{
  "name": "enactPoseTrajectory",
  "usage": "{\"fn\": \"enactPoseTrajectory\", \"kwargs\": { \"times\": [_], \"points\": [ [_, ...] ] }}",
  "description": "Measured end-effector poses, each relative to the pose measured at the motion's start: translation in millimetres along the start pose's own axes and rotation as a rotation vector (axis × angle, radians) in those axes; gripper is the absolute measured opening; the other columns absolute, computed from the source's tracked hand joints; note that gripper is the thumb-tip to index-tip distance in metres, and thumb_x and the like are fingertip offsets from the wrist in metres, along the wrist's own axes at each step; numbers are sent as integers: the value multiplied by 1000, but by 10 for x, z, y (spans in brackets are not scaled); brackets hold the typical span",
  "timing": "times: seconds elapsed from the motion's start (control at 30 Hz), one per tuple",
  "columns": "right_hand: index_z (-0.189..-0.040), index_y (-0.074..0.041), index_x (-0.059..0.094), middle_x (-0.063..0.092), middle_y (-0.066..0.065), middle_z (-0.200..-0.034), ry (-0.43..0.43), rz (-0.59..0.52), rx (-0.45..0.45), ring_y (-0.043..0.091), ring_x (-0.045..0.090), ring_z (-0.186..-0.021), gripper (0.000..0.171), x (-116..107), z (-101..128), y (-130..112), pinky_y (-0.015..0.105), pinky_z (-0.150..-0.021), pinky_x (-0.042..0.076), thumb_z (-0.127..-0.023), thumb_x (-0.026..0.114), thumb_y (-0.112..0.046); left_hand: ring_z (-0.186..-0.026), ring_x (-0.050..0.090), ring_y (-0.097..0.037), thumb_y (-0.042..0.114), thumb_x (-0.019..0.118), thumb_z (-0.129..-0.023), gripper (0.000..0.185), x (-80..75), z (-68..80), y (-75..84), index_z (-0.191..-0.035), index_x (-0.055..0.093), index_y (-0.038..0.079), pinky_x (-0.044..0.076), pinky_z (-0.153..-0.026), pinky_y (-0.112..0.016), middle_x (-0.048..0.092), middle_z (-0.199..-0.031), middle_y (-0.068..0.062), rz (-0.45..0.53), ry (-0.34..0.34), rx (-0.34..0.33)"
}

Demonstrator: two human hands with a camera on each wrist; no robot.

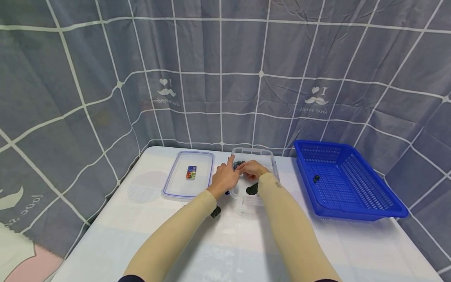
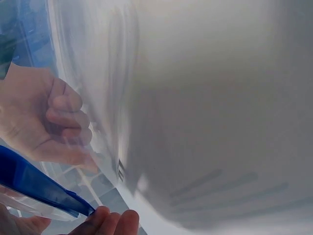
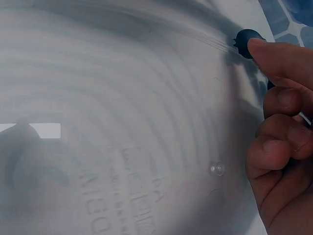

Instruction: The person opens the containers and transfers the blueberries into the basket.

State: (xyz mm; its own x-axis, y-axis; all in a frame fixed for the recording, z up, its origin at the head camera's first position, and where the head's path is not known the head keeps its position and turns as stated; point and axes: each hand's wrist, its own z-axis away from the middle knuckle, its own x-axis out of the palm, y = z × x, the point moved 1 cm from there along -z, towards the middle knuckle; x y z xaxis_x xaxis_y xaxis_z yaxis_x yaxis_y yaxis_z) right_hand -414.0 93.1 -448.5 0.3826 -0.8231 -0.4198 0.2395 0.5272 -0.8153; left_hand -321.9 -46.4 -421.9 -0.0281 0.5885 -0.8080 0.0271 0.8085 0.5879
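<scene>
A clear plastic container [image 1: 273, 166] stands at the back of the table, with several blueberries [image 1: 239, 162] at its left side. My left hand [image 1: 225, 177] grips the left side of the container. In the left wrist view its fingers [image 2: 110, 224] curl by a blue flap [image 2: 44, 183] along that side. Over the container, my right hand [image 1: 251, 168] pinches a blueberry [image 3: 247, 43] between thumb and finger, as the right wrist view shows; the other fingers are folded. The right hand [image 2: 49, 115] also appears through the clear wall in the left wrist view.
Left of the container lies a clear lid [image 1: 176, 178] with a blue rim and a small printed label [image 1: 191, 172]. A blue plastic basket [image 1: 352, 209] stands on the right, with a few dark berries [image 1: 316, 178] inside. Behind the table hangs a grey checked curtain [image 1: 239, 94].
</scene>
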Motion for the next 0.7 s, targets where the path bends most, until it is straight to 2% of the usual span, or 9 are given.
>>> {"fn": "enactPoseTrajectory", "kwargs": {
  "times": [0.4,0.7],
  "points": [
    [-121,-10,74,38,-3,-55,43,36,1,11,29,-47,29,33,-15,21,25,-46,30,-93,67,-13,-131,51,-37,37,45,-105,59,13,-4,0,-161,25,29,48,-94,-57,53,-142,-19,1,-2,7],
    [-123,-8,73,36,-3,-54,-11,66,-18,10,28,-46,31,-14,33,-30,24,-45,31,-94,64,-10,-126,54,-37,38,46,-104,59,11,-2,6,-160,27,30,49,-93,-56,55,-137,-20,12,16,11]
  ]
}}
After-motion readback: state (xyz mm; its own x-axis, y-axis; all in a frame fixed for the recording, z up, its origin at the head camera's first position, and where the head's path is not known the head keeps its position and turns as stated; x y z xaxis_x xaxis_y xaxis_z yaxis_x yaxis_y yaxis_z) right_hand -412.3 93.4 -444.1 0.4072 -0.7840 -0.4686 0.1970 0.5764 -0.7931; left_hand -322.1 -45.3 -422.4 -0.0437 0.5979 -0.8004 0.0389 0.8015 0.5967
